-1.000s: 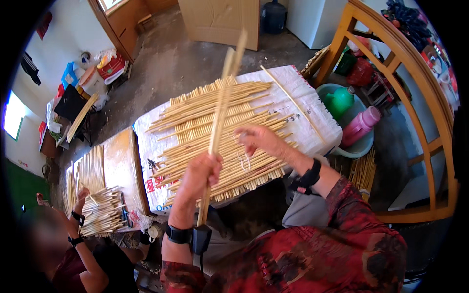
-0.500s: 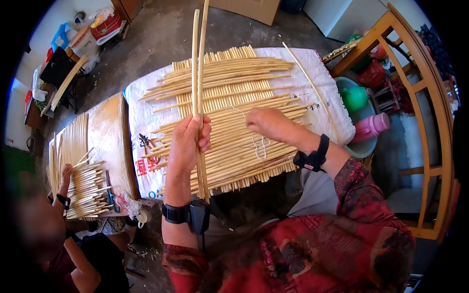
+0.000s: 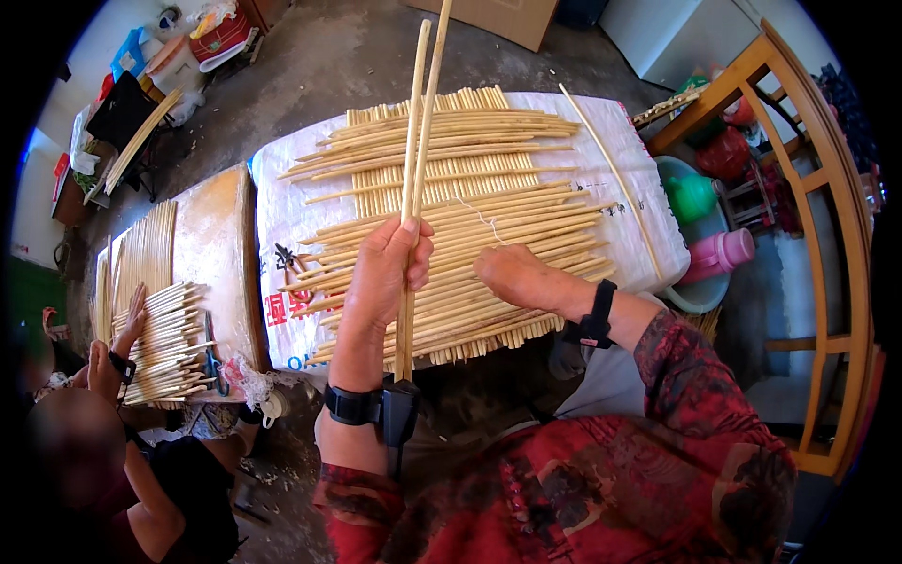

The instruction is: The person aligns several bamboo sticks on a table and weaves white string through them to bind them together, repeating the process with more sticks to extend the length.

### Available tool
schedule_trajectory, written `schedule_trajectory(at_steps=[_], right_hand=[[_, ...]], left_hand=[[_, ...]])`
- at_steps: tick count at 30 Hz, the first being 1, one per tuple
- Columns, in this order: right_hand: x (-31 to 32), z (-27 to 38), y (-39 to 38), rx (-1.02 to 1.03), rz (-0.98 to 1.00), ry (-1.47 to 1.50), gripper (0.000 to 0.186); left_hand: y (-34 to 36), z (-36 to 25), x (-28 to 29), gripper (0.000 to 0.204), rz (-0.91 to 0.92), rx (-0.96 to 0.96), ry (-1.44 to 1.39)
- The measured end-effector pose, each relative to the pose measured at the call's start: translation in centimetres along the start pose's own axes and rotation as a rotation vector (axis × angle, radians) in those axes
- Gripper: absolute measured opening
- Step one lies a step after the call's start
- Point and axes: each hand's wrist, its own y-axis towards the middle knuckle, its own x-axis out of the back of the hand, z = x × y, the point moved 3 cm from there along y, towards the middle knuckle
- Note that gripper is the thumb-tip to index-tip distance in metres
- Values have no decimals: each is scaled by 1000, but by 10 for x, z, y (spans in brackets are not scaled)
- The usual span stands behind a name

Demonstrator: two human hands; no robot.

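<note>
My left hand (image 3: 385,273) is closed around two long pale sticks (image 3: 413,141), held lengthwise above rows of loose sticks (image 3: 451,305). My right hand (image 3: 512,280) is curled shut over those rows, on a thin white string (image 3: 489,224) that trails from the fingers. Behind, a layer of sticks lying crosswise (image 3: 442,183) shows beneath the loose ones. All rest on a table covered in white printed sacking (image 3: 287,169), where a single stick (image 3: 611,169) lies apart at the right.
At left, a co-worker's hands (image 3: 132,320) are by a second table (image 3: 216,216) bearing sticks and scissors (image 3: 214,352). A wooden frame (image 3: 808,188) stands at right beside a basin (image 3: 681,179) holding green and pink containers. A chair (image 3: 122,113) is at back left.
The two sticks, tilted a second ago, stand straighter in my left hand. My right hand has closed and, since half a second ago, moved down over the sticks, the string trailing behind it.
</note>
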Motion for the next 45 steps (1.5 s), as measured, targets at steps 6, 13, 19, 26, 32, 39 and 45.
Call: schedule_trajectory(at_steps=[6,13,19,26,32,39,45], right_hand=[[55,43,25,-67,-99,242,9],[74,73,23,-4,-229,588,8],[82,73,22,200,-281,328,16],[87,65,15,189,-248,362,20],[88,56,12,146,-188,410,23],[90,55,7,60,-133,534,22],[88,52,8,51,-121,579,22]], left_hand=[[-3,1,6,23,18,38,-25],[1,7,-14,23,135,70,-154],[4,10,-13,23,89,53,-160],[8,12,-20,23,80,57,-170],[12,16,-22,25,118,85,-173],[13,17,-27,23,124,58,-129],[11,17,-27,24,129,56,-144]])
